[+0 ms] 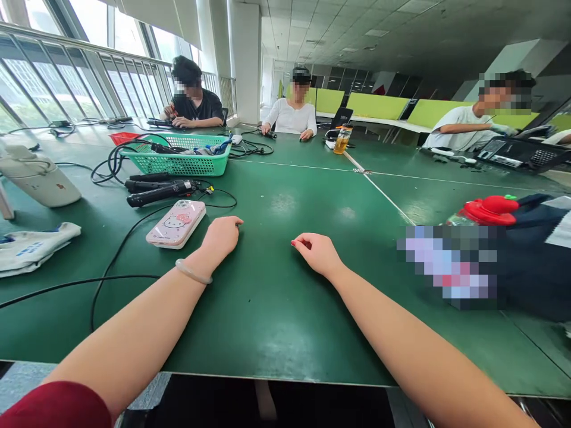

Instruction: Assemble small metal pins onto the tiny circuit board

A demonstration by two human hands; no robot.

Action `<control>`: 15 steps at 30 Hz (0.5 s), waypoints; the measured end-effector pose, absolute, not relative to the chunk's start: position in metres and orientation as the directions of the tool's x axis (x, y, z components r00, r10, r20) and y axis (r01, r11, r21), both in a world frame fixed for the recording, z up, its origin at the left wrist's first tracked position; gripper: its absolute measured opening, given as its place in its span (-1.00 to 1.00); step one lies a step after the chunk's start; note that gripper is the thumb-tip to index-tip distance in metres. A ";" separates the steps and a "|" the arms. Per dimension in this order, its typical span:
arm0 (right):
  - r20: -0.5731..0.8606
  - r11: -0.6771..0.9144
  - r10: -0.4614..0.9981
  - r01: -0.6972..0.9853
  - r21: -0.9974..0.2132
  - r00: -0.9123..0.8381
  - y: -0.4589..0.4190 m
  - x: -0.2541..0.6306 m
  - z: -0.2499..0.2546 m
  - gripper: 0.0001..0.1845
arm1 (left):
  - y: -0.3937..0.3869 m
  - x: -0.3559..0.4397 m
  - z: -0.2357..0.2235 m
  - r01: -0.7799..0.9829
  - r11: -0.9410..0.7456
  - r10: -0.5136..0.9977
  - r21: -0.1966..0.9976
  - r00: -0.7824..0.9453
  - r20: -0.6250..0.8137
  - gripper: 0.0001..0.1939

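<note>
Both my hands rest on the green table point(267, 309), well apart from each other. My left hand point(222, 239) is closed with its fingers curled under, and a pale bangle point(193, 271) circles that wrist. Just left of it lies a thick pink case with a cartoon cat point(177, 223), apart from the fingers. My right hand point(319, 252) is loosely curled, thumb near the fingertips, and I see nothing in it. Behind the pink case are several black cylindrical tools point(158, 191) with a thin cable.
A green basket point(178, 166) holds cables and dark items. At left stand a white bottle point(42, 175) and a white glove point(38, 249). A red lid point(491, 210) and dark fabric point(539, 267) are at right. An amber drink point(342, 140) stands farther back; several people sit around the table.
</note>
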State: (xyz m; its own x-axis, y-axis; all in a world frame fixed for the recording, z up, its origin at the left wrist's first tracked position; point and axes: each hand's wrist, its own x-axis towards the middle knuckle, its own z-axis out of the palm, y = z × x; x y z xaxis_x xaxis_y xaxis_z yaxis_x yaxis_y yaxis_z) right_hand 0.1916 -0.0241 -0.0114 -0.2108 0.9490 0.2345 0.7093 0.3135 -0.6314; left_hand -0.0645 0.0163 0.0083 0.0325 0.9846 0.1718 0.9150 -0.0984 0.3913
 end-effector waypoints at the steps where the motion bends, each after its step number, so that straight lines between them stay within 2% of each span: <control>1: 0.224 0.309 0.951 0.712 -0.630 -0.213 -0.024 0.193 -0.012 -0.66 | 0.019 -0.071 0.008 0.944 -0.083 0.983 0.319 0.025 0.180 -0.60; 3: 0.207 0.311 0.950 0.724 -0.615 -0.233 -0.025 0.193 -0.012 -0.66 | 0.022 -0.082 0.007 0.974 -0.049 0.984 0.222 0.008 0.179 -0.58; 6: 0.186 0.336 0.942 0.750 -0.570 -0.280 -0.029 0.191 -0.008 -0.69 | 0.022 -0.090 0.007 0.987 -0.001 0.986 0.158 -0.025 0.166 -0.57; 15: 0.177 0.399 0.916 0.785 -0.474 -0.359 -0.033 0.188 -0.004 -0.75 | 0.022 -0.094 0.011 0.981 0.030 0.982 0.193 -0.065 0.178 -0.65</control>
